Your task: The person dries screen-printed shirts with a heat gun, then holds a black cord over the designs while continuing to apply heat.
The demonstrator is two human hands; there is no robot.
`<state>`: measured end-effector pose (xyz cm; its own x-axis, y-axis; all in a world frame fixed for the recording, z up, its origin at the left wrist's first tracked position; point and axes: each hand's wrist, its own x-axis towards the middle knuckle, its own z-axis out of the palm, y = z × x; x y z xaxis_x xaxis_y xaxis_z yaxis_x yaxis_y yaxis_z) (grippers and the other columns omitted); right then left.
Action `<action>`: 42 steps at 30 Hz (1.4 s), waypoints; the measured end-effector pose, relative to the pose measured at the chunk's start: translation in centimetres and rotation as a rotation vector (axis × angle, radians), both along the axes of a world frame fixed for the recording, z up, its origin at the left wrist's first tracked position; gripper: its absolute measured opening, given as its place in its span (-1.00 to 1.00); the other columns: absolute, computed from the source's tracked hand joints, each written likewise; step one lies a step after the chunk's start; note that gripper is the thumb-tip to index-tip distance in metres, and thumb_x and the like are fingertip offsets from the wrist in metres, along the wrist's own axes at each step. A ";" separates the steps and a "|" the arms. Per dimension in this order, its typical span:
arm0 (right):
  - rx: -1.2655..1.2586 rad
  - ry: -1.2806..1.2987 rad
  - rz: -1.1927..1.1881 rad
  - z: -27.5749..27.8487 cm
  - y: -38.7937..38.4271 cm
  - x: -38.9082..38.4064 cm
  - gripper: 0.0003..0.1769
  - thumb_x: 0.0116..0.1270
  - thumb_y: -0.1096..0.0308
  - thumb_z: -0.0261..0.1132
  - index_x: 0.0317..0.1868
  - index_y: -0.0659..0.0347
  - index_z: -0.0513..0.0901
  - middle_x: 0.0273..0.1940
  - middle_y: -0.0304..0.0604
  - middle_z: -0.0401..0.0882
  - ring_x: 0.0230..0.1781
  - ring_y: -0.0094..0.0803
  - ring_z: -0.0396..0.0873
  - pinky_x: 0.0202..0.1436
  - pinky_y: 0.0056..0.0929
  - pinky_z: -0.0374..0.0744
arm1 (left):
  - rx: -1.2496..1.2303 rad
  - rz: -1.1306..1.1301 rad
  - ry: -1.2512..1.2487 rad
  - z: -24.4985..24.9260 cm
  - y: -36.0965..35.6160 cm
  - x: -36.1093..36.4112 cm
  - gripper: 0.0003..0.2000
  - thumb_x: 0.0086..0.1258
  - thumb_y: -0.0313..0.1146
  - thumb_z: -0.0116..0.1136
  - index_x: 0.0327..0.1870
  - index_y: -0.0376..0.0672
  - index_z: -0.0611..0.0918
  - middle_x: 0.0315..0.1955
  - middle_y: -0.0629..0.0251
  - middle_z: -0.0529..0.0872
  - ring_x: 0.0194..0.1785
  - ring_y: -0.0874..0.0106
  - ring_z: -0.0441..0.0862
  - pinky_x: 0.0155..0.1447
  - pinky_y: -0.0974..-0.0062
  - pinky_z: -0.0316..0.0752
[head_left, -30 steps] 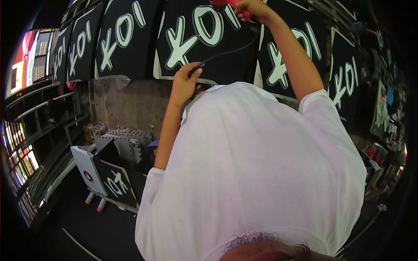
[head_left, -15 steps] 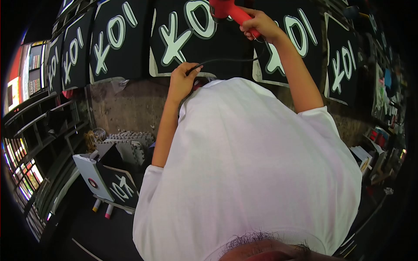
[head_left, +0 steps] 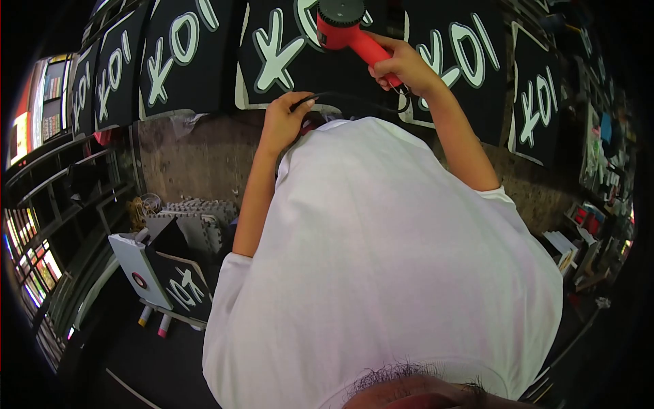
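My right hand [head_left: 407, 67] is wrapped round the handle of a red hair dryer [head_left: 338, 35]. Its black round grille faces up toward me. From the handle's end a black cord [head_left: 303, 101] loops across to my left hand [head_left: 283, 123], which pinches it between thumb and fingers. Below the dryer lies a black panel [head_left: 240, 80] with large white "KOI" lettering, partly hidden by the dryer. A second lettered panel [head_left: 487, 109] lies beneath and beside my right hand. The dryer's nozzle is hidden from view.
More black "KOI" panels [head_left: 180, 85] stretch in a row to both sides on a worn brown surface [head_left: 187, 153]. Behind me on the left stand a white box [head_left: 139, 269], another lettered panel [head_left: 180, 283] and grey foam mats [head_left: 197, 228]. Shelved clutter [head_left: 582, 225] lines the right.
The dryer has come down and slightly left, tilting so its grille now shows. My right hand has lowered a little with it. My left hand still pinches the cord, almost in place.
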<state>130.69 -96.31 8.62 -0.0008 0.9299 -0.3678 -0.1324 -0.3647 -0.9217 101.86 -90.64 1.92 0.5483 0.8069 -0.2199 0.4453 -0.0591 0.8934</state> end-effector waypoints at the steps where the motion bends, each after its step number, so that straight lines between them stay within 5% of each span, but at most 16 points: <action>1: 0.002 0.000 0.005 0.3 0.1 -0.3 -0.11 0.06 0.54 0.30 0.53 0.31 0.42 -0.42 -0.20 0.56 -0.59 -0.51 0.52 -0.48 -0.48 0.58 | 0.058 0.041 -0.006 -0.2 0.0 -0.1 -0.76 0.43 -0.32 0.36 -0.03 -0.29 0.79 -0.26 0.11 0.82 -0.20 0.29 0.77 -0.04 0.41 0.59; 5: 0.011 -0.060 0.057 0.6 0.8 -1.6 -0.08 0.06 0.51 0.27 0.56 0.28 0.38 -0.46 -0.25 0.51 -0.60 -0.53 0.47 -0.46 -0.50 0.54 | 0.111 0.066 0.259 -1.0 0.4 -0.4 -0.70 0.38 -0.37 0.32 0.08 -0.28 0.76 -0.15 0.01 0.81 -0.09 0.14 0.78 0.06 0.29 0.62; 7: 0.042 -0.078 0.083 0.0 1.6 -2.0 -0.09 0.07 0.50 0.27 0.56 0.28 0.38 -0.46 -0.25 0.51 -0.59 -0.53 0.48 -0.45 -0.49 0.54 | 0.220 0.009 0.468 -4.5 1.0 -1.2 -0.52 0.32 -0.48 0.21 0.32 -0.25 0.63 0.17 -0.11 0.69 0.13 0.03 0.71 0.24 0.20 0.59; 8: 0.013 -0.023 0.064 -0.2 2.1 -2.0 -0.12 0.07 0.53 0.29 0.52 0.27 0.44 -0.42 -0.23 0.55 -0.59 -0.51 0.51 -0.45 -0.47 0.57 | 0.219 0.021 0.470 -5.7 0.7 -1.5 -0.52 0.32 -0.48 0.21 0.32 -0.25 0.63 0.17 -0.11 0.69 0.13 0.03 0.71 0.24 0.20 0.59; 11: 0.044 -0.044 0.054 -0.9 3.2 -3.1 -0.15 0.08 0.52 0.32 0.50 0.28 0.47 -0.41 -0.21 0.56 -0.58 -0.50 0.53 -0.44 -0.45 0.58 | 0.358 -0.130 0.610 -7.7 0.1 -1.6 -0.27 0.29 -0.53 0.12 0.59 -0.18 0.34 0.56 -0.09 0.30 0.48 -0.17 0.38 0.49 0.08 0.41; 14: 0.068 -0.076 0.053 -1.3 4.6 -3.0 -0.16 0.08 0.49 0.33 0.48 0.29 0.47 -0.43 -0.22 0.56 -0.57 -0.50 0.52 -0.42 -0.46 0.57 | 0.566 -0.204 0.696 -11.3 0.2 -2.1 -0.24 0.34 -0.45 0.07 0.65 -0.19 0.23 0.63 -0.02 0.21 0.61 -0.23 0.17 0.62 -0.12 0.16; 20: 0.092 -0.079 0.038 -2.3 6.8 -2.3 -0.28 0.11 0.49 0.36 0.37 0.30 0.53 -0.42 -0.22 0.56 -0.55 -0.49 0.54 -0.41 -0.45 0.59 | 0.502 -0.226 0.864 -12.6 0.0 -1.1 -0.19 0.38 -0.31 0.00 0.69 -0.22 0.08 0.70 0.08 0.05 0.70 -0.21 -0.06 0.65 -0.33 -0.17; 24: 0.107 -0.039 0.021 -3.5 8.3 -1.6 -0.16 0.13 0.50 0.38 0.51 0.23 0.46 -0.42 -0.18 0.61 -0.56 -0.47 0.59 -0.41 -0.44 0.65 | 0.471 -0.238 0.929 -11.1 -0.3 -0.5 -0.20 0.41 -0.29 -0.03 0.70 -0.21 0.06 0.71 0.10 0.03 0.71 -0.20 -0.08 0.66 -0.32 -0.19; 31: 0.056 -0.053 -0.006 -2.6 8.1 -1.0 -0.31 0.14 0.51 0.37 0.36 0.31 0.56 -0.42 -0.19 0.58 -0.56 -0.48 0.56 -0.42 -0.45 0.65 | 0.442 -0.203 0.894 -11.8 -0.4 -0.4 -0.16 0.35 -0.31 0.04 0.69 -0.24 0.06 0.70 0.05 0.03 0.70 -0.24 -0.08 0.63 -0.39 -0.19; 39: -0.018 -0.068 0.043 -0.6 5.3 -0.9 -0.25 0.15 0.51 0.35 0.42 0.32 0.48 -0.41 -0.24 0.53 -0.55 -0.53 0.53 -0.43 -0.48 0.58 | 0.335 -0.199 0.849 -11.8 -0.2 0.6 -0.12 0.28 -0.31 0.12 0.68 -0.27 0.09 0.69 -0.03 0.03 0.69 -0.26 -0.04 0.59 -0.46 -0.13; 42: -0.027 -0.067 0.027 -0.6 4.9 -0.4 -0.22 0.14 0.51 0.34 0.46 0.29 0.47 -0.40 -0.24 0.54 -0.55 -0.53 0.54 -0.43 -0.48 0.59 | 0.242 -0.277 0.867 -10.0 -0.1 1.2 -0.25 0.45 -0.28 -0.09 0.67 -0.33 0.09 0.70 -0.02 0.01 0.70 -0.20 -0.06 0.62 -0.42 -0.19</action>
<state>130.27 -91.40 8.04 0.0001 0.9195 -0.3931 -0.0603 -0.3923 -0.9178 103.01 -90.75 -8.10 0.4515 0.7494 -0.4843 0.8914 -0.4035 0.2065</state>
